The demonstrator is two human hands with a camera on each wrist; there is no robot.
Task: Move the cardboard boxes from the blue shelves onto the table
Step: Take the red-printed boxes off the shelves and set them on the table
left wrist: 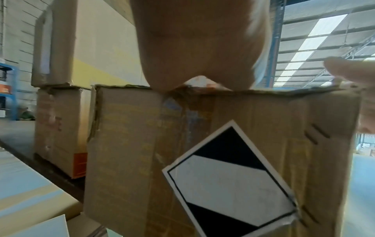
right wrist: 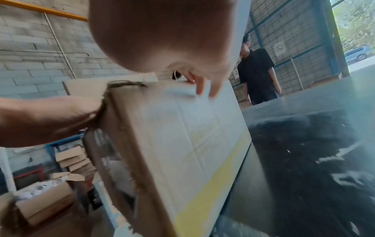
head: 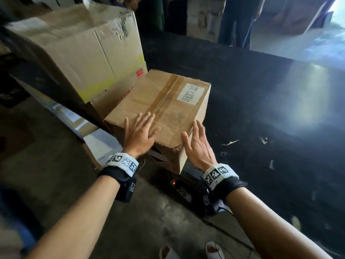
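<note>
A brown taped cardboard box (head: 164,101) with a white label lies at the near left edge of the black table (head: 261,109), its near end overhanging the edge. My left hand (head: 139,131) presses flat on the top near corner, fingers spread. My right hand (head: 197,146) lies with straight fingers against the box's right near corner. The left wrist view shows the box's near face (left wrist: 223,128) with a black-and-white diamond label (left wrist: 229,184) below my palm (left wrist: 198,44). In the right wrist view my fingers (right wrist: 205,89) touch the box's side (right wrist: 192,144).
A large box (head: 78,43) sits on another box with red lettering (head: 121,94), just left of and behind the taped one. A person (right wrist: 257,72) stands at the table's far side. Open cartons (right wrist: 44,200) sit on the floor at left. Paper scraps (head: 230,142) dot the table.
</note>
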